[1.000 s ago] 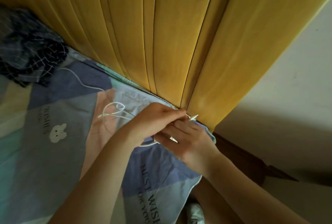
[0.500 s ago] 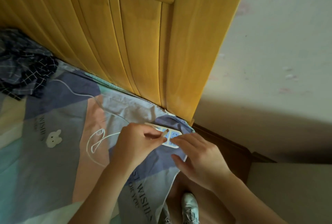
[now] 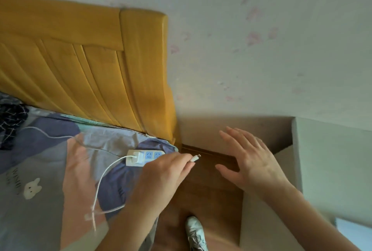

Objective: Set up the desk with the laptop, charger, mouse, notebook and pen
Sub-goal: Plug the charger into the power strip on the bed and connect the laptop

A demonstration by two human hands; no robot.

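1. Standing at the bed's (image 3: 30, 170) right edge, I judge the job barely begun: no desk top with a laptop, mouse, notebook or pen shows anywhere here, so nearly all of the setup is left.
2. Only the charger is in hand. Its white plug (image 3: 135, 158) sits in the left end of the power strip (image 3: 150, 157), which lies on the bedding at the far right corner, just under the yellow headboard (image 3: 80, 65).
3. The white cable (image 3: 104, 178) runs left out of the plug, loops down over the sheet toward me and blurs near my left forearm; a second thin strand trails off far left across the bedding.
4. A pale box-like surface (image 3: 332, 170) stands to the right, across the strip of wood floor (image 3: 209, 186); whether that is the desk I cannot tell.
5. My left hand (image 3: 161, 178) hovers over the bed's right edge, partly covering the strip's near side. Its fingers are pinched together on the cable just behind the small connector (image 3: 195, 158), which sticks out to the right over the floor.
6. My right hand (image 3: 251, 160) is out over the floor, near that connector but not touching it. The palm faces down, the fingers are spread wide apart, and it holds nothing.
7. What remains, as I judge it, is carrying this free end to wherever the laptop will sit.
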